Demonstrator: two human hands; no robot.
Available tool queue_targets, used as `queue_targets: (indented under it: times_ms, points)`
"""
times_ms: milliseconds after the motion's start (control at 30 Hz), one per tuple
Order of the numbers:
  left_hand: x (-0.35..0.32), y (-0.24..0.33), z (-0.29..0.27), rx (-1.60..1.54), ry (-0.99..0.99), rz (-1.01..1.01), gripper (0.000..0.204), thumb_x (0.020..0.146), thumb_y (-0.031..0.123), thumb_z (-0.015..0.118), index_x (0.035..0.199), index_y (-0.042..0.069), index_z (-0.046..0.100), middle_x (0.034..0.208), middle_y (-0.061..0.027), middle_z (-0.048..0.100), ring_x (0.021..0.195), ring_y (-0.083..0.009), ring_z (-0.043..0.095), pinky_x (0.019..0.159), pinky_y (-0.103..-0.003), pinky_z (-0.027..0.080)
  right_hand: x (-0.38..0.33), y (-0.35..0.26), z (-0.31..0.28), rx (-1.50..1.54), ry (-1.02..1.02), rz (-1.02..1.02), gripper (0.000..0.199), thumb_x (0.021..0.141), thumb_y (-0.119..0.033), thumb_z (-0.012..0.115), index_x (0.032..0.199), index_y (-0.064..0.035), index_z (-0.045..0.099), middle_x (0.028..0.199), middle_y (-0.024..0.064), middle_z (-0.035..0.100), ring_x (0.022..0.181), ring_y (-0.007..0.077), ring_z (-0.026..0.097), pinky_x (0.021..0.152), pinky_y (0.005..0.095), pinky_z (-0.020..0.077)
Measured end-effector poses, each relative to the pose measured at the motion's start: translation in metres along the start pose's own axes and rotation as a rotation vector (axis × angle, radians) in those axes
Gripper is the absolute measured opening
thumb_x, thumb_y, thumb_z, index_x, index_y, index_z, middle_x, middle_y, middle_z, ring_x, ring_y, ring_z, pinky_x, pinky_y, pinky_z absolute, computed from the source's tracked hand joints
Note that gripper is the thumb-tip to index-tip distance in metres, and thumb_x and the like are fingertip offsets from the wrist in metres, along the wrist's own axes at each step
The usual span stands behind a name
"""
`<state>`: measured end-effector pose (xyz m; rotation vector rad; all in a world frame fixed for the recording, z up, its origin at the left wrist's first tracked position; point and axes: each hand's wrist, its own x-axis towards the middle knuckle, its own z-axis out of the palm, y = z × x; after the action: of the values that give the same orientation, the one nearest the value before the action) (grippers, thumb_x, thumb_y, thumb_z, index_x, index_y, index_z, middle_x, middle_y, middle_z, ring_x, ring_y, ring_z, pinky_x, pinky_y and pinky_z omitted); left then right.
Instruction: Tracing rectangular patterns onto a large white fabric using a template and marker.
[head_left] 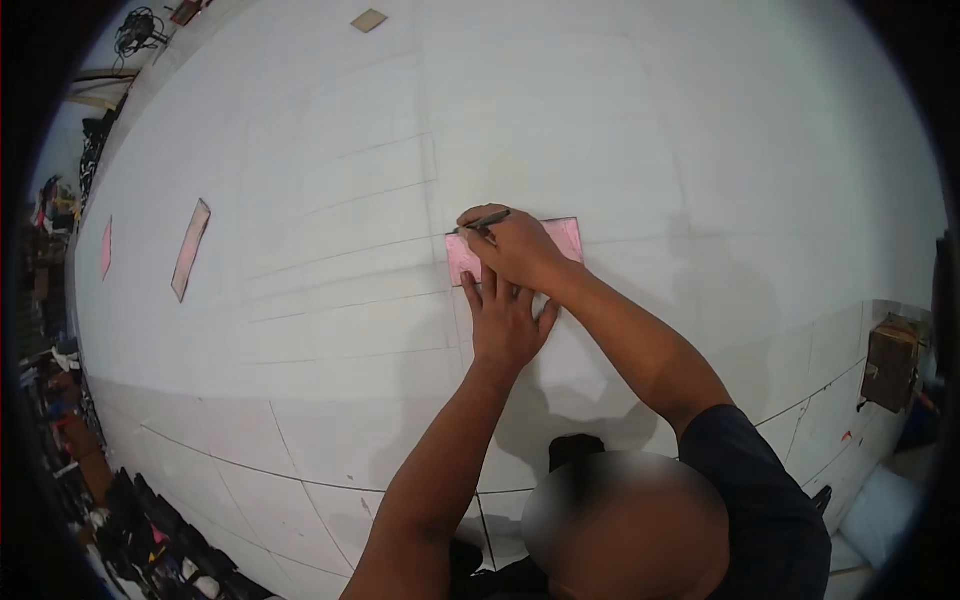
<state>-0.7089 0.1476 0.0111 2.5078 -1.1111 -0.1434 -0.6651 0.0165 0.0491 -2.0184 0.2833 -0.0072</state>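
Note:
A pink rectangular piece [566, 238] with dark edges lies flat on the large white sheet [560, 120]. My left hand [506, 325] rests palm down on the piece's near edge, fingers spread and thumb out to the right. Just beyond it, my right hand [520, 248] grips a dark pen [487, 220]. The pen's tip is at the far left corner of the piece, close to a drawn line. My right hand covers the middle of the piece, and its forearm crosses in from the right.
Thin straight lines run across the sheet left of the piece. Two pink strips [190, 250] lie farther left, and a tan piece [369, 20] at the far edge. A brown box [892, 362] stands at right. Dark clutter [140, 525] lines the lower left; a fan [138, 32] is far left.

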Motion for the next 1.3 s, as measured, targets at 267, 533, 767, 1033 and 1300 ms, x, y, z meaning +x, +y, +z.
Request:
queue_targets:
  times_ms: [267,533,767,1033,1300]
  points:
    - [0.008,0.006,-0.008,0.137,0.012,0.04,0.07,0.092,0.05,0.061,0.149,0.013,0.047,0.15,-0.0297,0.039,0.142,-0.0515,0.032,0.108,-0.074,0.025,-0.051,0.035,-0.075,-0.071,0.234,0.136,0.026,0.096,-0.023,0.059,0.106,-0.0013,0.067,0.088,0.0137,0.071,0.077,0.029,0.068,0.074,0.0383,0.0535]
    - [0.031,0.02,-0.029,0.246,-0.271,-0.026,0.07,0.091,0.049,0.061,0.154,0.032,0.039,0.149,-0.0284,0.037,0.139,-0.051,0.033,0.104,-0.075,0.029,-0.063,0.055,-0.087,-0.067,0.335,0.196,0.024,0.096,-0.022,0.059,0.108,-0.0011,0.065,0.08,0.0144,0.069,0.071,0.0255,0.066,0.068,0.0369,0.0518]
    - [0.034,0.022,-0.037,0.269,-0.34,-0.044,0.071,0.09,0.05,0.062,0.155,0.033,0.037,0.149,-0.0272,0.037,0.14,-0.0489,0.032,0.102,-0.075,0.032,-0.068,0.061,-0.079,-0.043,0.402,0.113,0.02,0.096,-0.017,0.06,0.107,-0.0004,0.064,0.086,0.0135,0.069,0.07,0.0232,0.065,0.067,0.0364,0.0517]
    - [0.033,0.022,-0.036,0.267,-0.35,-0.044,0.071,0.091,0.049,0.062,0.155,0.033,0.036,0.149,-0.0276,0.037,0.141,-0.0498,0.031,0.103,-0.075,0.031,-0.082,0.058,-0.07,-0.3,0.423,-0.179,0.014,0.091,-0.012,0.063,0.105,-0.0063,0.063,0.102,0.0089,0.066,0.074,0.0301,0.066,0.069,0.0413,0.0558]
    - [0.026,0.019,-0.024,0.256,-0.279,-0.03,0.072,0.091,0.05,0.062,0.156,0.03,0.036,0.152,-0.0308,0.033,0.141,-0.0538,0.027,0.104,-0.076,0.027,-0.145,0.038,-0.084,-0.238,0.376,-0.209,0.013,0.089,-0.007,0.066,0.101,-0.0051,0.063,0.095,0.0083,0.066,0.075,0.0262,0.067,0.066,0.0348,0.0551]
